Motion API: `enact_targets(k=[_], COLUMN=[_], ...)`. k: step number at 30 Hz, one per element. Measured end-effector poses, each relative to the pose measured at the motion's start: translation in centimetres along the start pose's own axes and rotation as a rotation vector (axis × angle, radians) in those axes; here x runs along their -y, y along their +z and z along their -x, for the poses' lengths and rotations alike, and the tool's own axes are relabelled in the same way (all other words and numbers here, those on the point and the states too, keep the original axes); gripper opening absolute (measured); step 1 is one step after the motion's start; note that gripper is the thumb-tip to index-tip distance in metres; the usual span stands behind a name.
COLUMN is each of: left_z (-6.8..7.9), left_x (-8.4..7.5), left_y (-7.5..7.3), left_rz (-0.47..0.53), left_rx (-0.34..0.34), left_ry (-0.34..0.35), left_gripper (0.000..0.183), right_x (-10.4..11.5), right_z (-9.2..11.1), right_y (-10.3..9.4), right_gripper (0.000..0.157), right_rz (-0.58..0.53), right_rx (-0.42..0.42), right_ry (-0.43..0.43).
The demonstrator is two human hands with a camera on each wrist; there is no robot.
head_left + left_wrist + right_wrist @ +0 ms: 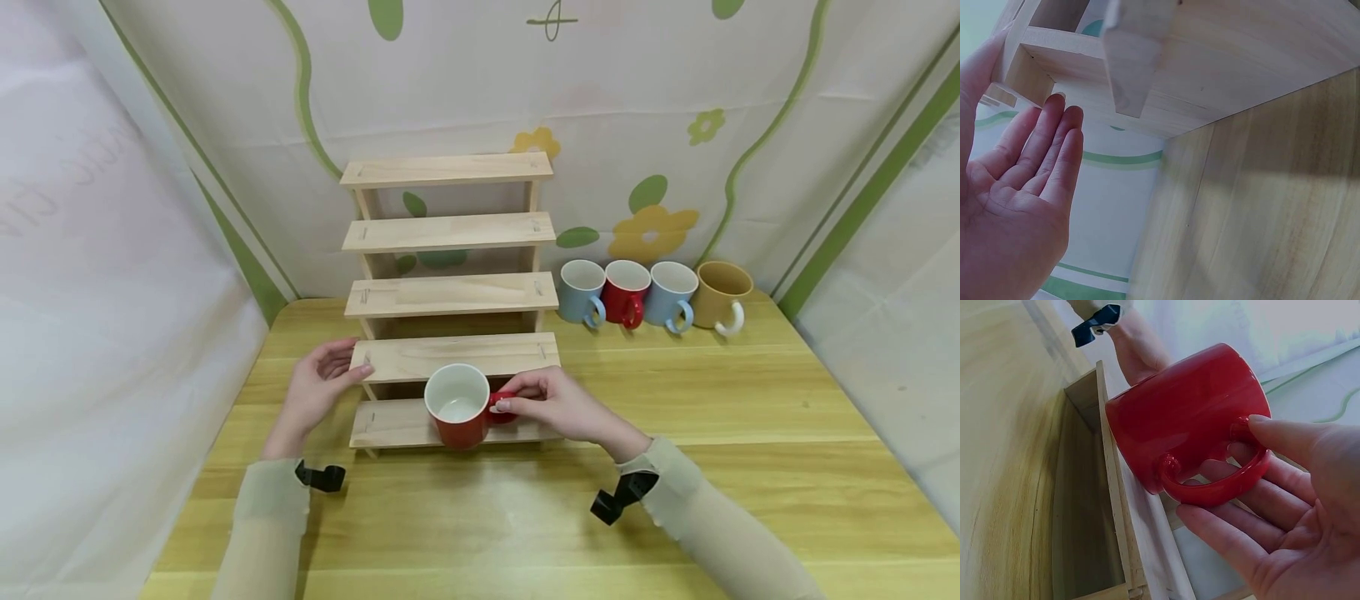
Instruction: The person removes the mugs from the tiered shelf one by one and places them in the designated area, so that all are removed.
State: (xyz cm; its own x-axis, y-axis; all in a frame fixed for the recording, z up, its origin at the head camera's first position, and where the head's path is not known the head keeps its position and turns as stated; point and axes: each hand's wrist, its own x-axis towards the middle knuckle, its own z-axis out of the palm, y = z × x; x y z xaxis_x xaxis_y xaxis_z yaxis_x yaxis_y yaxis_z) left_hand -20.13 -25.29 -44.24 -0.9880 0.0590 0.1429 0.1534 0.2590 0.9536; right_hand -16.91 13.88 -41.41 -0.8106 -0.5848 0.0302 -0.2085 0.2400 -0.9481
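A red mug point(460, 421) with a white inside is upright over the lowest step of a wooden stepped shelf point(450, 357). My right hand point(558, 405) holds the mug by its handle point(1216, 487), thumb on top and fingers below. Whether the mug's base touches the step cannot be told. At the shelf's left side, my left hand point(318, 387) grips the end of the second step from the bottom. Its thumb lies on the board, and the other fingers point(1063, 162) extend beside the frame in the left wrist view.
To the shelf's right, along the back, stand a light blue mug point(577, 296), a red mug point(621, 292), another light blue mug point(667, 292) and a tan mug point(716, 293) with a white handle. Printed cloth walls point(465, 92) surround the wooden table point(712, 408).
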Motion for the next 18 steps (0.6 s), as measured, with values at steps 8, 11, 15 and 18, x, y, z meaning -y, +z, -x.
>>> enact_targets(k=[8,11,15,18], left_z=[0.1,0.1,0.1,0.1], left_x=[-0.5,-0.5,-0.5,-0.6], left_y=[0.0,0.0,0.0,0.0], left_rz=[0.001,-0.003,-0.007,-0.011], left_rx=[0.011,0.011,0.008,0.010], left_ry=[-0.009,-0.004,-0.001,-0.007], left_gripper=[0.061,0.061,0.060,0.060], right_x=[0.0,0.0,-0.2,-0.3], right_z=[0.3,0.5,0.9,1.4], right_y=[0.2,0.3,0.4,0.3], right_gripper=[0.014,0.014,0.013,0.012], right_rz=[-0.004,0.002,0.014,0.017], right_rx=[-0.029,-0.047,-0.068,-0.076], right_ry=[-0.008,-0.009,-0.020,-0.041])
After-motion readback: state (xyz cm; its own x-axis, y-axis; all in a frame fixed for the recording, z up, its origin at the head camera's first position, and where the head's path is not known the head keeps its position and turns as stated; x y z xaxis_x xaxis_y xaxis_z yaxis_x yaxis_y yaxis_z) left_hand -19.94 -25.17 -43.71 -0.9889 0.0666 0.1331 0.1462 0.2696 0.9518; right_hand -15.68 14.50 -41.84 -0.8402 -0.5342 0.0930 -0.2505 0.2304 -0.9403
